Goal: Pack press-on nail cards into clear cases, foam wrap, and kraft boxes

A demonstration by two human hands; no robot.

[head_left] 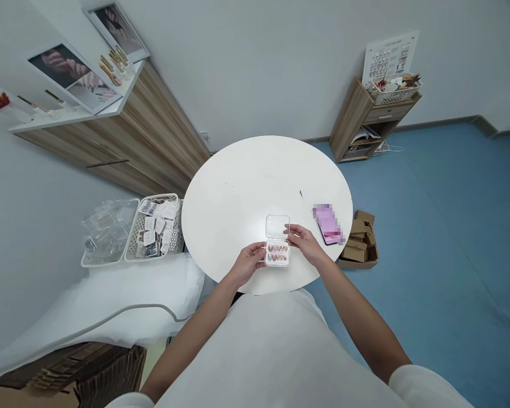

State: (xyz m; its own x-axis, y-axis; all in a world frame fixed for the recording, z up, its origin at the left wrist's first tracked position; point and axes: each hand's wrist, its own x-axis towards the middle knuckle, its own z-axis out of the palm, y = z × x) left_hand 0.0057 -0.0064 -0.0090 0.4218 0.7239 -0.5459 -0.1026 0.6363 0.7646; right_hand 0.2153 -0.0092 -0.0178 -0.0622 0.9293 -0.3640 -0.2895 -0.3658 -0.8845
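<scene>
1. A small, clear plastic hinged case point(277, 240) is open over the near part of the white oval surface point(246, 181); whether its underside touches the surface cannot be told.
2. Two rows of glossy, brownish and silvery false nails point(277, 253) lie in the case's lower half; no writing can be read on it.
3. The left hand point(249, 263) pinches the left edge of the lower half between thumb and fingers.
4. The right hand point(305, 242) grasps the case's right side, near the hinge and raised lid.
5. Right of the right hand lies a dark-edged phone with a pink-purple screen point(328, 224), its display pixelated and unreadable.
6. Left of the surface, a white perforated plastic basket point(177, 235) holds white printed cards point(158, 224), their print too small to read.
7. By the far wall, a white printed board point(390, 56) shows rows of small pictures beneath an illegible heading.
</scene>
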